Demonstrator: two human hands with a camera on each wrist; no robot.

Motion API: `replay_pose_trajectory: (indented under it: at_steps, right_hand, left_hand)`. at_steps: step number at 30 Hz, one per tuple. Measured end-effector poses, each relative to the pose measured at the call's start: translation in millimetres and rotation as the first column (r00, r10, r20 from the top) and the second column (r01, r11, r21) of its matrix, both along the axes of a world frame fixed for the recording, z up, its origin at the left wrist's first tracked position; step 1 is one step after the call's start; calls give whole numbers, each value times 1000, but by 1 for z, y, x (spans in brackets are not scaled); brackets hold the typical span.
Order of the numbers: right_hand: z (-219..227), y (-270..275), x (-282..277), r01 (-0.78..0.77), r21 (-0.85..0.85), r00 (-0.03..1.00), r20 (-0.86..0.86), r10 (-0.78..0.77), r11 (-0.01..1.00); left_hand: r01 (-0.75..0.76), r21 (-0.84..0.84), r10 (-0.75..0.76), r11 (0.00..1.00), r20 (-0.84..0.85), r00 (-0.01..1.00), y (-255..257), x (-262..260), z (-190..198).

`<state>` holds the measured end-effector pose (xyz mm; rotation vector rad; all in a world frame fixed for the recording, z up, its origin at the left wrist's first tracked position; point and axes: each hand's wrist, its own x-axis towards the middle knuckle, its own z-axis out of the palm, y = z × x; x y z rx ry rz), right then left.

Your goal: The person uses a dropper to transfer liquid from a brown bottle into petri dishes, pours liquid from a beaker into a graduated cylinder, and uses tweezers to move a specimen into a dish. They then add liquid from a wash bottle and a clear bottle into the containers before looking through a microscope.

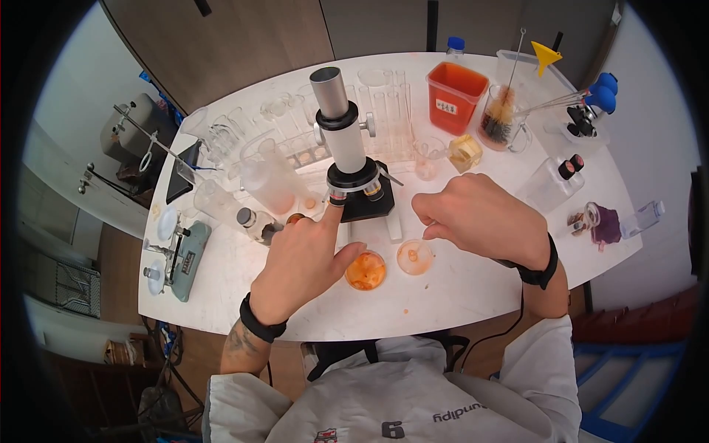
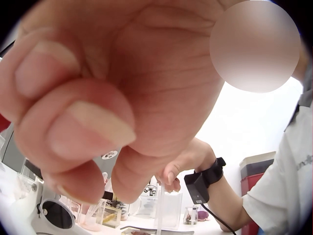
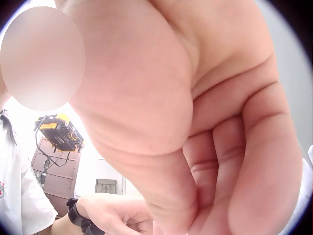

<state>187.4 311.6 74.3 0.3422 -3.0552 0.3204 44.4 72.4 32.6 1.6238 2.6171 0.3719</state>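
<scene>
1. While the microscope (image 1: 345,144) stands near the middle of the bench (image 1: 465,284), its lower part is partly hidden behind the left hand (image 1: 301,255).
2. The left hand's index finger reaches straight up to an objective (image 1: 337,198); whether its tip touches, I cannot tell. Its thumb is spread apart, and the left wrist view shows other fingers bent toward the palm.
3. The right hand (image 1: 484,221) is above the bench beside the microscope, fingers loosely curled and close together; the lower edge of its wrist view cuts some off.
4. One round dish (image 1: 365,270) near the left thumb holds orange matter; a paler dish (image 1: 415,257) beside it holds small pieces.
5. Farther back are a labelled red container (image 1: 457,100) and a glass beaker (image 1: 504,125) with bristle brushes; clear glassware behind the microscope overlaps, hard to separate.
6. On the white bench, a balance (image 1: 190,260) stands at left; brown-grey panels (image 1: 384,26) rise beyond.
</scene>
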Motion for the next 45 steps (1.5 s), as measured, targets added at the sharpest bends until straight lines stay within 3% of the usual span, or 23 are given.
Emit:
replay_pose_trajectory:
  at_steps: [5, 14, 19, 29, 32, 35, 39, 45]
  right_hand:
    - [1, -1, 2, 5, -26, 1000, 11, -5, 1000]
    - [13, -6, 13, 151, -96, 989, 14, -151, 984]
    - [21, -5, 27, 225, -189, 974, 48, -220, 956]
    - [19, -3, 50, 267, -321, 958, -10, -285, 909]
    - [15, -6, 54, 289, -359, 945, -40, -324, 888]
    - [8, -11, 60, 315, -355, 932, -61, -357, 880]
    - [-3, -12, 68, 354, -316, 916, -75, -395, 880]
    - [-6, -10, 68, 390, -304, 900, -72, -429, 869]
  left_hand:
    - [-66, -20, 67, 998, 40, 997, 3, 1, 1]
    - [-42, 6, 42, 999, 24, 999, 0, -3, -11]
    - [-28, 68, 30, 997, -21, 999, -1, -8, -23]
    - [-85, 28, 88, 996, -152, 985, -12, 13, -22]
    - [-60, 149, 80, 987, -133, 988, -13, 8, -28]
    - [-141, 238, 170, 961, -105, 980, -4, 7, -25]
    - [-86, 356, 135, 931, -114, 984, 3, -7, -47]
    - [-88, 443, 159, 892, -125, 979, 4, -5, -49]
